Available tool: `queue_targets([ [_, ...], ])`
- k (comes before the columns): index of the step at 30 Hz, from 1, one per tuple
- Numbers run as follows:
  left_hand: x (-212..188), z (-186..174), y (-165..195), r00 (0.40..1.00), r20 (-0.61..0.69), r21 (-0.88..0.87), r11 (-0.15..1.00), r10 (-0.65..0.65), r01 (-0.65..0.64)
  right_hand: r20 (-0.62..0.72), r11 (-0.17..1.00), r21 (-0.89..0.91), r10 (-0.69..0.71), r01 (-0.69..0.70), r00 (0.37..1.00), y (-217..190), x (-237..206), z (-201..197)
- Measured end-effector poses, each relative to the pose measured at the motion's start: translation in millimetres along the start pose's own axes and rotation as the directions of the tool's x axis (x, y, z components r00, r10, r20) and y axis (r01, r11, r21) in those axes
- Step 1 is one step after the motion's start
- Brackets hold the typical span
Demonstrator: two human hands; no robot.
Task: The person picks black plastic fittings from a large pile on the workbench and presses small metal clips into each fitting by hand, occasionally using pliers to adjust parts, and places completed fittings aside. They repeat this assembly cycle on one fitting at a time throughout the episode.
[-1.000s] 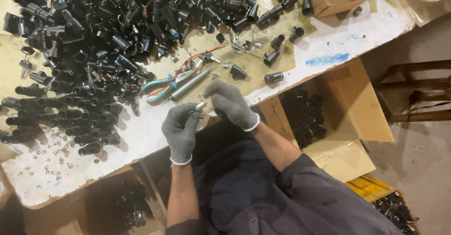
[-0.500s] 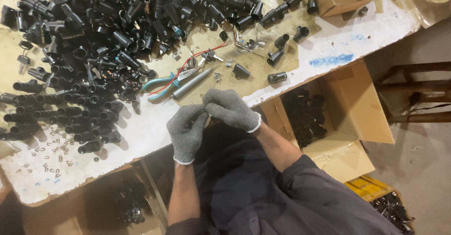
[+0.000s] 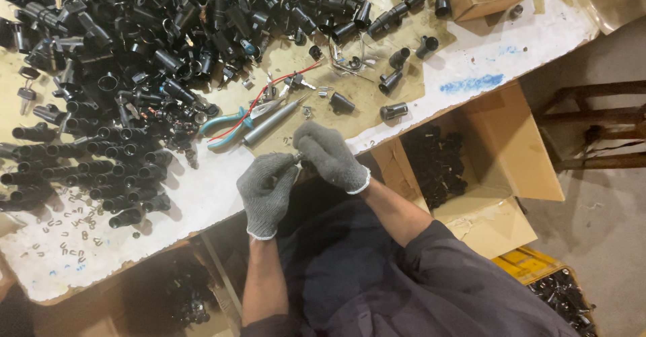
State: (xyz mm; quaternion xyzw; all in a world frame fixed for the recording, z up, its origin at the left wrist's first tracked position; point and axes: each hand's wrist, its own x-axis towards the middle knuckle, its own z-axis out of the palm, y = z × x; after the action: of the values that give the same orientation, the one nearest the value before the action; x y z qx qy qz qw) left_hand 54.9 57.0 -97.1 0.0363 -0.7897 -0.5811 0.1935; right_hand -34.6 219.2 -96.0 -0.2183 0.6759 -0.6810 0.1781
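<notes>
Both gloved hands are being held lower, off the workbench (image 3: pixel 202 195) edge; a small part, barely visible, is being pinched between left hand (image 3: pixel 266 189) and right hand (image 3: pixel 330 154), pliers (image 3: pixel 232 123) at eleven o'clock.

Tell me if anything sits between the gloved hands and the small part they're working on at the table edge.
Nothing visible does. The left hand and right hand already meet around the small part, fingertips closed on it. The pliers and metal rod lie beyond, apart from the hands.

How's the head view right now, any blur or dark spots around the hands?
Head view: left hand and right hand look sharp, evenly lit; the small part pinched between them is too small to make out; under the table edge it falls into deep shadow.
</notes>
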Motion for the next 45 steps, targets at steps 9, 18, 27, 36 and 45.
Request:
queue_targets([
  [9, 7, 2, 5, 0.991, -0.097, -0.01, 0.996, -0.088, 0.087, -0.137, 0.906, 0.418, 0.129, -0.061, 0.982, 19, -2, 1],
  [18, 20, 4, 13, 0.966, -0.126, 0.543, 0.831, 0.227, -0.125, -0.081, 0.781, 0.617, 0.189, -0.1, 0.979, 23, -4, -7],
  [27, 16, 15, 12, 0.961, -0.137, 0.72, 0.69, 0.242, -0.071, -0.044, 0.779, 0.62, 0.153, -0.093, 0.987, 32, -8, -10],
  [36, 18, 10, 19, 0.962, -0.126, 0.666, 0.739, 0.241, -0.098, -0.064, 0.763, 0.645, 0.118, -0.049, 0.991, 23, -4, -9],
  [45, 11, -2, 20, 0.903, -0.177, 0.488, 0.832, 0.392, -0.265, 0.029, 0.869, 0.483, 0.104, -0.105, 0.994, 22, -4, -10],
])
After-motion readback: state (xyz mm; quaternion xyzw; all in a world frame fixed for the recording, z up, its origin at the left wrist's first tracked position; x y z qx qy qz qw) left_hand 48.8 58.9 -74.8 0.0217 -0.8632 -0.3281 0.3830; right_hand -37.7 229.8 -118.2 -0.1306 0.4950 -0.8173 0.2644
